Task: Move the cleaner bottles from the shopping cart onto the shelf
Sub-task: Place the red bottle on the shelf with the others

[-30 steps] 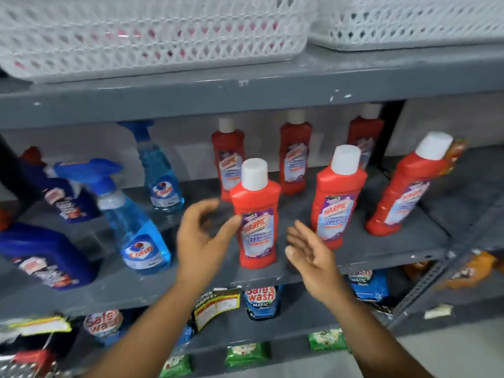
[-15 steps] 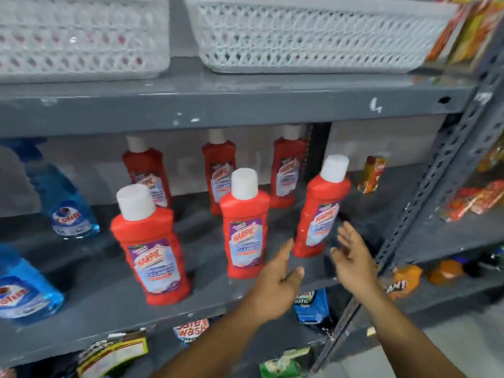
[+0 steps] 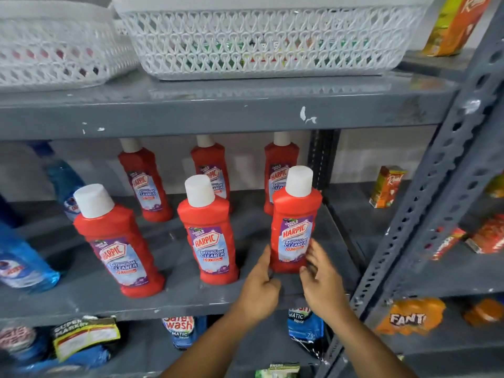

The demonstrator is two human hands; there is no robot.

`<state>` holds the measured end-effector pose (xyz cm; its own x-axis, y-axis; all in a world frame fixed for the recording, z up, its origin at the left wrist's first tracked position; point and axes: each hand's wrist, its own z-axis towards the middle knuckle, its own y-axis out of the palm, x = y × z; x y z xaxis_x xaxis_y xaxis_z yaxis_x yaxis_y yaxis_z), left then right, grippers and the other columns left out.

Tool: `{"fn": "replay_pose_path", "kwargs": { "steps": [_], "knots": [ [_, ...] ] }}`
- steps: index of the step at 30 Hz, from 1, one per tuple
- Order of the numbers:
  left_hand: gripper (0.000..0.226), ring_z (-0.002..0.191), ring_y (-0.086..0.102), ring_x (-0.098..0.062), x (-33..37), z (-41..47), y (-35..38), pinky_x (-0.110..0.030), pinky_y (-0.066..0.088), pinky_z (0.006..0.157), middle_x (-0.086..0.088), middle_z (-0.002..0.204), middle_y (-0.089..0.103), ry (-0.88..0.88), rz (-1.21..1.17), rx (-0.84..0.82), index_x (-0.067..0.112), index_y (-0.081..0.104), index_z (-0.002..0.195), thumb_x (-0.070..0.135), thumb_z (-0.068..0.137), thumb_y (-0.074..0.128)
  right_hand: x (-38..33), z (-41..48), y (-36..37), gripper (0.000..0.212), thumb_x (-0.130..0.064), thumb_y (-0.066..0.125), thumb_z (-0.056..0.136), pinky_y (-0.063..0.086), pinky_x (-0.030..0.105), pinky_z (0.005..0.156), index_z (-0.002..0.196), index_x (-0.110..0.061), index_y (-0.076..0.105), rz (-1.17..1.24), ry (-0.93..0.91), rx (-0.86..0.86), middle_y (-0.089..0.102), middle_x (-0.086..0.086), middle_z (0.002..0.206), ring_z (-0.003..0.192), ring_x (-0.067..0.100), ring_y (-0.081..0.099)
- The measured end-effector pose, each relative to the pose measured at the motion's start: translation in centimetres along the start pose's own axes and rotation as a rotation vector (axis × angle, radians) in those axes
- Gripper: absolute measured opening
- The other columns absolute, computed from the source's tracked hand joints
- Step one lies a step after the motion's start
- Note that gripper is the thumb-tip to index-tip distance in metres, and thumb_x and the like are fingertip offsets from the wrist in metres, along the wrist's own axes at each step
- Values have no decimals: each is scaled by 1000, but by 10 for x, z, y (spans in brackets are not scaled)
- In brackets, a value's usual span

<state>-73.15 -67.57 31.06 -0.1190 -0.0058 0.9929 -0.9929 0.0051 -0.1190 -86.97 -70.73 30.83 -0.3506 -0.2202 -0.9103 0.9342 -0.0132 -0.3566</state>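
Six red cleaner bottles with white caps stand in two rows on the grey shelf (image 3: 81,296). The front row has a left bottle (image 3: 117,241), a middle bottle (image 3: 208,233) and a right bottle (image 3: 296,219). Three more (image 3: 144,181) stand behind them against the wall. My left hand (image 3: 259,285) presses its thumb on the lower left side of the right front bottle. My right hand (image 3: 321,279) touches that bottle's lower right side with blurred fingers. The bottle stands upright between both hands. The shopping cart is out of view.
Blue spray bottles (image 3: 24,266) stand at the shelf's left end. Two white baskets (image 3: 259,42) sit on the board above. A perforated grey post (image 3: 425,214) rises just right of my hands. A juice carton (image 3: 386,186) and pouches (image 3: 409,317) fill neighbouring shelves.
My view swung right along the shelf. Both hands moved from the middle bottle to the right front bottle, which leaned before and now stands upright between them.
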Motion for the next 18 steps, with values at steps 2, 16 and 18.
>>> {"fn": "replay_pose_path", "kwargs": {
  "steps": [2, 16, 18],
  "knots": [
    [67, 97, 60, 11, 4, -27, 2, -5, 46, 83, 19, 120, 57, -44, -58, 161, 16, 42, 134, -12, 73, 38, 0, -13, -3, 53, 1, 51, 83, 46, 28, 97, 129, -24, 43, -30, -83, 161, 50, 1, 119, 108, 7, 54],
    [82, 123, 53, -9, -22, -71, -106, -40, 49, 98, 15, 134, 57, -63, 209, 397, 27, 39, 138, -6, 63, 35, -38, -43, 113, 76, -21, 46, 79, 25, 29, 115, 146, -23, 10, -182, -145, -420, 24, -2, 155, 139, 10, 26],
    [83, 116, 56, 0, -23, -68, -112, -25, 49, 95, 24, 125, 60, -40, 170, 412, 24, 39, 138, -10, 63, 35, -38, -46, 121, 78, -22, 46, 76, 30, 34, 113, 146, -23, 12, -178, -151, -408, 28, -1, 153, 138, 11, 29]
  ]
}}
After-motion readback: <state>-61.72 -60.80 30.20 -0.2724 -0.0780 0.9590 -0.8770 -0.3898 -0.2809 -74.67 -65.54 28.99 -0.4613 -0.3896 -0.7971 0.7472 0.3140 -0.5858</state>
